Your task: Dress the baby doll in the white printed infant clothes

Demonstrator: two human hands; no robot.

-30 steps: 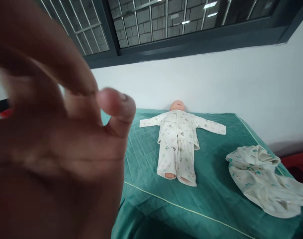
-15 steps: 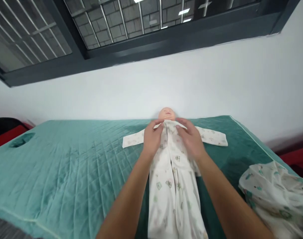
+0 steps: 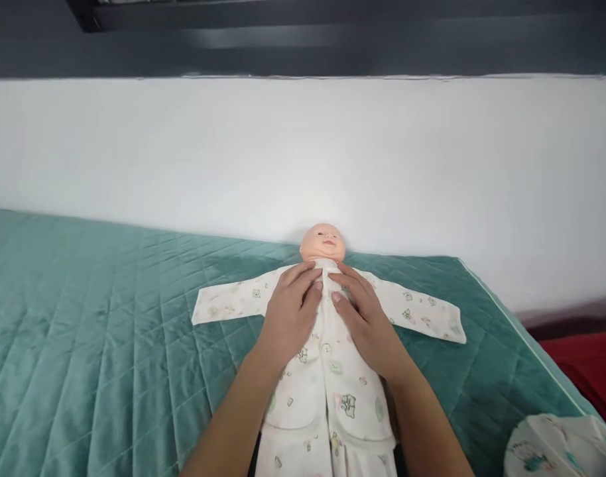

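A baby doll (image 3: 323,242) lies on its back, its head toward the wall. It is dressed in a white baby jacket (image 3: 303,387) printed with small animals, the sleeves spread out to both sides. Matching white pants (image 3: 293,456) show below the jacket's hem. My left hand (image 3: 291,315) rests on the left side of the chest, fingers stretched toward the collar. On the other side of the front seam, my right hand (image 3: 365,317) lies the same way, thumb apart from the fingers. Both hands touch the cloth just below the doll's neck.
A green quilted cover (image 3: 124,344) spreads under the doll. Crumpled white printed cloth (image 3: 556,447) sits at the lower right. Something red (image 3: 589,368) stands beyond the right edge. A white wall (image 3: 303,146) and dark window frame (image 3: 303,50) are behind.
The view has tipped down and come closer, so the doll looks larger and less window shows. My hands have settled flatter on the upper chest of the jacket.
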